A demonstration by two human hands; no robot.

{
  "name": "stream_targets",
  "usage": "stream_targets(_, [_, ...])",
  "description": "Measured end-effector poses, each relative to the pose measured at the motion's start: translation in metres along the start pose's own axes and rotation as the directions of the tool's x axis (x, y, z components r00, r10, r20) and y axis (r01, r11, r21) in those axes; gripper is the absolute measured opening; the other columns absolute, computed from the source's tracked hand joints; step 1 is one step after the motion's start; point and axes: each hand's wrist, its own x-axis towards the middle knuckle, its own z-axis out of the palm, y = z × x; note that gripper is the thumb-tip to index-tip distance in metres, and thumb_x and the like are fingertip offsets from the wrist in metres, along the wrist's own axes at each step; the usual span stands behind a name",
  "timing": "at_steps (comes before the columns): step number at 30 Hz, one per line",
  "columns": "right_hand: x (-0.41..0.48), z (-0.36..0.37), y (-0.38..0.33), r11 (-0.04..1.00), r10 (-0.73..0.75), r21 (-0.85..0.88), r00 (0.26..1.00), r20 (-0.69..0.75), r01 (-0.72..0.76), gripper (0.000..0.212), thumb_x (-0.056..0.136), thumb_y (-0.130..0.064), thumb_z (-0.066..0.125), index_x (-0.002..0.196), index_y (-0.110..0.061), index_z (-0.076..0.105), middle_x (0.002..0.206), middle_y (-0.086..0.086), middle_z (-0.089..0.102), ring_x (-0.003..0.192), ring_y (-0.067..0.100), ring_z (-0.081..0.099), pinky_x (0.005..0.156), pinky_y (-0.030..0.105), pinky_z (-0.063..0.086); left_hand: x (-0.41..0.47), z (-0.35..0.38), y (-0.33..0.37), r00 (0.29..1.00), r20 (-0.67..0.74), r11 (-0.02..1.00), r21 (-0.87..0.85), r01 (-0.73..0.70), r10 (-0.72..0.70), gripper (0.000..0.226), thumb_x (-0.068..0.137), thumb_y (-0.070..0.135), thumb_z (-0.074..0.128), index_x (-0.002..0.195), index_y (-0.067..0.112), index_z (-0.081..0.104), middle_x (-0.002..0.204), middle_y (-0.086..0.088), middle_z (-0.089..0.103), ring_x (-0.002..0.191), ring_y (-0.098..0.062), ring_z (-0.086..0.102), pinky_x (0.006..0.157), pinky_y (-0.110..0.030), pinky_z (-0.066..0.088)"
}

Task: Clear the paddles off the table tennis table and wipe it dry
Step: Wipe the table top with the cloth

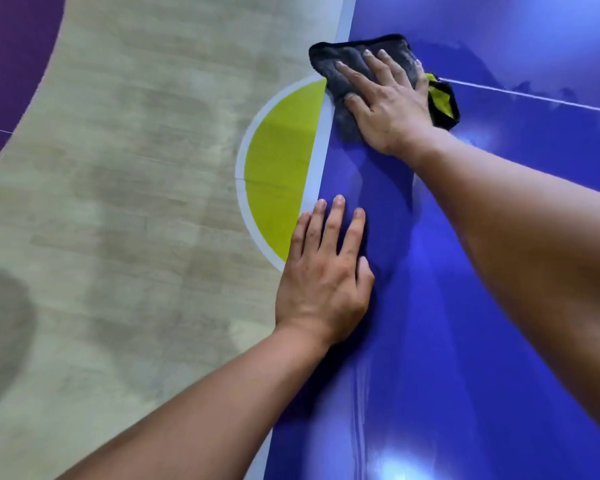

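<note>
Your R hand (388,105) presses flat, fingers straight, on the cloth (333,60) — just ahead of your L hand (323,275), open & braced at the table (465,306) edge.

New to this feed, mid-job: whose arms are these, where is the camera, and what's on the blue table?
No machine here: a person wears one wide-angle camera on the head, looking down at their own bare arms. The right hand presses flat on a dark grey cloth with a yellow-green patch showing, at the edge of the glossy blue table tennis table. The left hand rests flat near that edge, holding nothing. A thin white line crosses the tabletop. No paddles are in view. Beside the table is pale wood-look floor with a yellow-green half circle.
</note>
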Motion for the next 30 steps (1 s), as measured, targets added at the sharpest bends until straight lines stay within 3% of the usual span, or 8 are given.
stream_targets(5, [-0.076, 0.001, -0.024, 1.000, -0.021, -0.002, 1.000, -0.002, 0.021, 0.053, 0.103, -0.052, 0.027, 0.156, -0.054, 0.023, 0.171, -0.005, 0.018, 0.158, 0.014, 0.008, 0.124, 0.057, -0.001, -0.008, -0.018, -0.003, 0.997, -0.075, 0.990, -0.143, -0.004, -0.007, 0.052, 0.091, 0.023, 0.039, 0.140, 0.010, 0.052, 0.149, -0.014, 0.046, 0.138, -0.032, 0.042, 0.118, -0.040, 0.026])
stream_targets(10, [-0.171, 0.010, -0.061, 0.999, -0.042, -0.013, 0.999, -0.012, 0.042, 0.054, 0.103, -0.050, 0.029, 0.157, -0.053, 0.024, 0.170, -0.004, 0.019, 0.158, 0.015, 0.010, 0.125, 0.058, 0.000, -0.064, -0.038, -0.015, 0.953, -0.225, 0.938, -0.325, 0.122, -0.203, 0.051, 0.081, 0.009, 0.043, 0.130, 0.006, 0.055, 0.132, -0.011, 0.055, 0.124, -0.032, 0.051, 0.106, -0.041, 0.037])
stream_targets(16, [-0.304, 0.019, -0.118, 0.996, -0.092, -0.009, 0.996, -0.023, 0.091, 0.054, 0.104, -0.050, 0.030, 0.158, -0.049, 0.027, 0.170, -0.001, 0.023, 0.157, 0.017, 0.014, 0.124, 0.060, 0.002, -0.216, -0.037, -0.016, 0.978, -0.113, 0.944, -0.301, 0.135, -0.176, 0.047, 0.087, 0.010, 0.040, 0.132, 0.007, 0.055, 0.129, -0.010, 0.058, 0.113, -0.031, 0.055, 0.098, -0.043, 0.043])
stream_targets(21, [-0.438, 0.026, -0.166, 0.989, -0.149, 0.010, 0.988, -0.030, 0.150, 0.054, 0.104, -0.049, 0.029, 0.158, -0.046, 0.028, 0.169, 0.001, 0.026, 0.157, 0.019, 0.016, 0.123, 0.061, 0.005, -0.341, -0.041, -0.017, 0.955, -0.058, 0.930, -0.254, 0.266, -0.290, 0.038, 0.095, 0.022, 0.038, 0.125, 0.012, 0.059, 0.120, -0.006, 0.063, 0.107, -0.029, 0.056, 0.093, -0.042, 0.043])
stream_targets(25, [-0.530, 0.029, -0.201, 0.983, -0.171, 0.054, 0.984, -0.039, 0.173, 0.054, 0.104, -0.048, 0.036, 0.158, -0.043, 0.033, 0.167, 0.003, 0.029, 0.157, 0.021, 0.019, 0.122, 0.063, 0.008, -0.397, -0.055, -0.017, 0.925, -0.049, 0.898, -0.265, 0.352, -0.377, 0.038, 0.094, 0.020, 0.038, 0.124, 0.010, 0.060, 0.119, -0.009, 0.064, 0.108, -0.033, 0.057, 0.094, -0.045, 0.042])
stream_targets(30, [-0.605, 0.034, -0.231, 0.980, -0.123, 0.150, 0.990, -0.070, 0.132, 0.053, 0.103, -0.045, 0.043, 0.156, -0.039, 0.040, 0.165, 0.004, 0.034, 0.156, 0.021, 0.023, 0.123, 0.062, 0.011, -0.433, -0.070, -0.002, 0.925, -0.068, 0.902, -0.259, 0.345, -0.374, 0.040, 0.093, 0.025, 0.036, 0.123, 0.011, 0.059, 0.119, -0.007, 0.061, 0.108, -0.030, 0.055, 0.095, -0.043, 0.041])
